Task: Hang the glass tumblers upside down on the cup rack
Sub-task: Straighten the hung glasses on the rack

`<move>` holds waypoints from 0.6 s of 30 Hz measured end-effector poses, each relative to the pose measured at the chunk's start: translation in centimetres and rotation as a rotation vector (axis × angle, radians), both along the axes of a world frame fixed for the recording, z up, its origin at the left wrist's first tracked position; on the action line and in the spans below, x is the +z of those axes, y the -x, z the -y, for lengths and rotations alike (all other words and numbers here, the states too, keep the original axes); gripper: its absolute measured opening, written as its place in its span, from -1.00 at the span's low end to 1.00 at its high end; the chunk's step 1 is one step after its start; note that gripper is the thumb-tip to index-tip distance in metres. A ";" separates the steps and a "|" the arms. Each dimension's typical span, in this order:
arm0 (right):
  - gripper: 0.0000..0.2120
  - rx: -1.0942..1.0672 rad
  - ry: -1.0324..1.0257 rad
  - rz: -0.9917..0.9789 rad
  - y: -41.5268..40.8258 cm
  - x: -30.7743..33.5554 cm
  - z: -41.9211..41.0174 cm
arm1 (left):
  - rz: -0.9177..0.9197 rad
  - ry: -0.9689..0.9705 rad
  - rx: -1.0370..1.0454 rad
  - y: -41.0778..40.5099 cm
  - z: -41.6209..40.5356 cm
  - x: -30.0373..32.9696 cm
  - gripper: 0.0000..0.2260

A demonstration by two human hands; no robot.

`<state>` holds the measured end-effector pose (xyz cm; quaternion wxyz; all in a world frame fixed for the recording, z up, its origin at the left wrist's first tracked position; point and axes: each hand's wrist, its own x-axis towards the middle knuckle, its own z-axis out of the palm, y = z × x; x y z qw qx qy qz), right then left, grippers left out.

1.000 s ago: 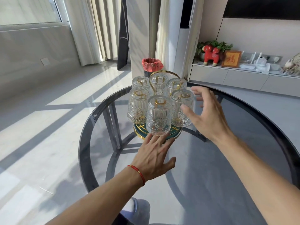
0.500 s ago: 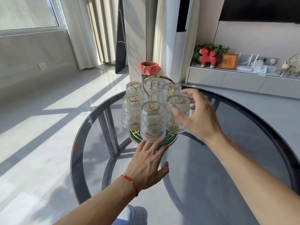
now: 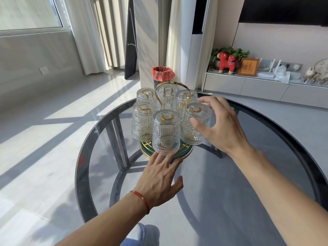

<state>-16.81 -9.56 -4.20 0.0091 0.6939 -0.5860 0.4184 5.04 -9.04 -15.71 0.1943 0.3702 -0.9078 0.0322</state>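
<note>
A cup rack with a green round base [image 3: 185,151] and a gold looped handle [image 3: 158,96] stands on a round glass table [image 3: 78,174]. Several ribbed glass tumblers hang upside down on its gold pegs, the nearest one [image 3: 166,134] at the front. My right hand [image 3: 221,126] grips the front-right tumbler [image 3: 193,137], thumb on its near side and fingers over its upturned bottom. My left hand [image 3: 159,180] lies flat on the table with fingers spread, its fingertips touching the front edge of the rack's base.
The dark table rim curves round on both sides, and the floor and table legs show through the glass. Beyond the table stand a bin with a red liner [image 3: 162,73] and a low cabinet [image 3: 266,87] with a red figurine [image 3: 227,63].
My right hand has moved in from the right and closed around the front-right tumbler. My left hand has stayed at the rack's base.
</note>
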 end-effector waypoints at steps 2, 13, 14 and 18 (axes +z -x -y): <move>-0.54 0.019 0.044 -0.104 -0.1 0.2 0.0 | 0.007 -0.002 0.003 0.0 0.0 0.0 -0.55; -0.72 0.045 0.153 -0.231 1.1 -0.1 0.2 | -0.002 0.006 -0.003 0.0 0.1 -0.2 -0.56; -0.72 0.043 0.152 -0.237 1.1 -0.1 0.3 | -0.001 0.007 -0.004 0.0 0.1 -0.2 -0.56; -0.72 0.055 0.149 -0.253 1.4 0.0 0.3 | 0.009 0.011 -0.003 -0.1 0.0 -0.1 -0.56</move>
